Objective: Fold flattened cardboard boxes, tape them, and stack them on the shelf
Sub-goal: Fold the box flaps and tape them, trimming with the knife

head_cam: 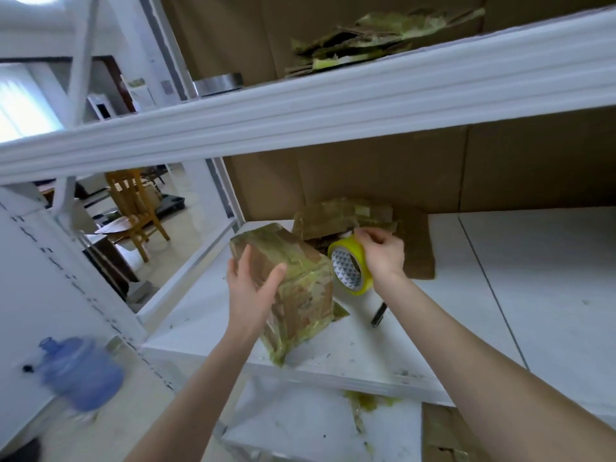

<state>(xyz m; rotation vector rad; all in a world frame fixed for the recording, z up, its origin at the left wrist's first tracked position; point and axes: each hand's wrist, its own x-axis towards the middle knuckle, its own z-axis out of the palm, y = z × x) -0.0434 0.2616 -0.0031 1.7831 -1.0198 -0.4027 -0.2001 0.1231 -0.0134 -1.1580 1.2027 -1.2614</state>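
Now, left hand (250,291) gripping taped box (300,295) on shelf (500,295), right hand (383,255) clutching yellow tape roll (346,275).

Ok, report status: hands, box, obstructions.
Left hand holds taped box, tilted on shelf. Right hand grips yellow tape roll beside it. Black tool lies nearby; second box behind.
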